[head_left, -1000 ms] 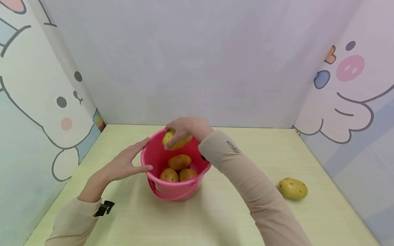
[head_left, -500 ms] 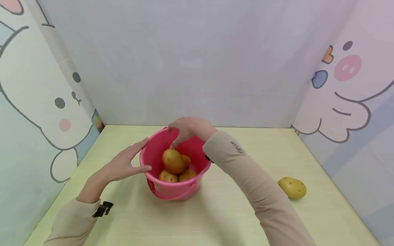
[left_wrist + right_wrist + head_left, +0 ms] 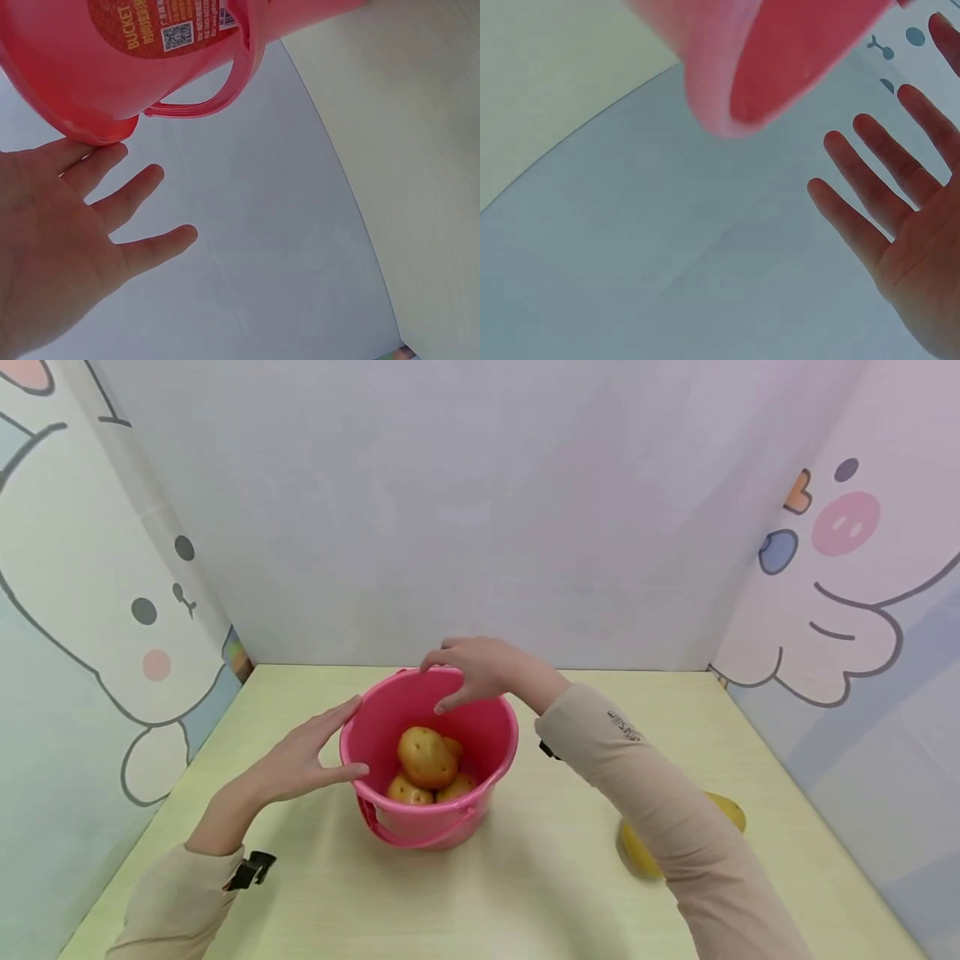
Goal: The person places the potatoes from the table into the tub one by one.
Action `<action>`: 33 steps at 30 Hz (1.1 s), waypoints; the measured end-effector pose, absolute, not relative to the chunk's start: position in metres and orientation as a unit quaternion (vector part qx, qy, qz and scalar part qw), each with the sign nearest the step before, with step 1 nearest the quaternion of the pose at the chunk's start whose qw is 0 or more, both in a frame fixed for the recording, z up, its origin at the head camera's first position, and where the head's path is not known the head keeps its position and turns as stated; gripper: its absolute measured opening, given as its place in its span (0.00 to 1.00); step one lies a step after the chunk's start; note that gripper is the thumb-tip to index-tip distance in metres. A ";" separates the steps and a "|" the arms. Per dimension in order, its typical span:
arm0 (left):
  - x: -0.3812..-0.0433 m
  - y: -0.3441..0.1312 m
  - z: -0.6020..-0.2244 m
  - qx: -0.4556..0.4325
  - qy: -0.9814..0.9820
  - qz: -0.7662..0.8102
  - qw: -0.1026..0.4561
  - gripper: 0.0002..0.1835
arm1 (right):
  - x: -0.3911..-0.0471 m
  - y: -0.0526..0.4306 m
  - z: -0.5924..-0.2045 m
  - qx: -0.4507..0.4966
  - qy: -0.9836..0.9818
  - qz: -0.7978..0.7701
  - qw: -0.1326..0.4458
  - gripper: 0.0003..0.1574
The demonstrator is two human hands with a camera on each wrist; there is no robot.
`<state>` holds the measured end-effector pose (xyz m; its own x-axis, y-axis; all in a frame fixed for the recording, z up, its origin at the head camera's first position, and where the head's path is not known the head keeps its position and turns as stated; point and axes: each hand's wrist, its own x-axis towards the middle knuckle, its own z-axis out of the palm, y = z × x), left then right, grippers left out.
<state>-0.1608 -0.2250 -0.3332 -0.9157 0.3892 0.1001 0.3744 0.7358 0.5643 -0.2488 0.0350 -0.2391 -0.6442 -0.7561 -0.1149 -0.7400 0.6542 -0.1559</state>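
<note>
A pink bucket (image 3: pixel 431 822) stands on the table with several potatoes inside; one potato (image 3: pixel 426 757) lies on top of the others. My left hand (image 3: pixel 300 758) rests on the bucket's left rim, fingers straight and spread. In the left wrist view, the fingertips of the left hand (image 3: pixel 67 225) touch the rim from outside. Over the bucket's far right rim hovers my right hand (image 3: pixel 487 672), with nothing in it. In the right wrist view, the right hand (image 3: pixel 922 232) shows spread, straight fingers apart from the bucket (image 3: pixel 712 90).
Two potatoes lie on the table to the right, partly hidden by the right sleeve: one nearer potato (image 3: pixel 639 852) and one farther right (image 3: pixel 727 810). The bucket's handle (image 3: pixel 217 101) hangs down at its front. Cartoon-printed walls (image 3: pixel 480 527) enclose the table (image 3: pixel 360 910) at the back and sides.
My right hand let go of a potato, which dropped onto the others in the bucket, then rose and moved right. A second potato shows beside the right sleeve. The left hand stayed put.
</note>
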 end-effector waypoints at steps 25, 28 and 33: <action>-0.161 -0.225 -0.333 0.205 0.931 0.303 0.011 0.50 | -0.252 0.111 -0.266 -0.434 0.895 -0.086 -0.051 0.37; -0.161 -0.225 -0.334 0.204 0.932 0.301 0.010 0.50 | -0.250 0.119 -0.270 -0.430 0.897 -0.086 -0.058 0.37; -0.161 -0.225 -0.334 0.206 0.932 0.299 0.009 0.50 | -0.247 0.135 -0.275 -0.426 0.898 -0.085 -0.068 0.37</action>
<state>-0.1608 -0.2250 -0.3340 -0.9153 0.3882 0.1068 0.3780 0.7369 0.5604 -0.2466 0.1346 -0.2749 -0.6279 -0.7535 0.1948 -0.7767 0.6229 -0.0939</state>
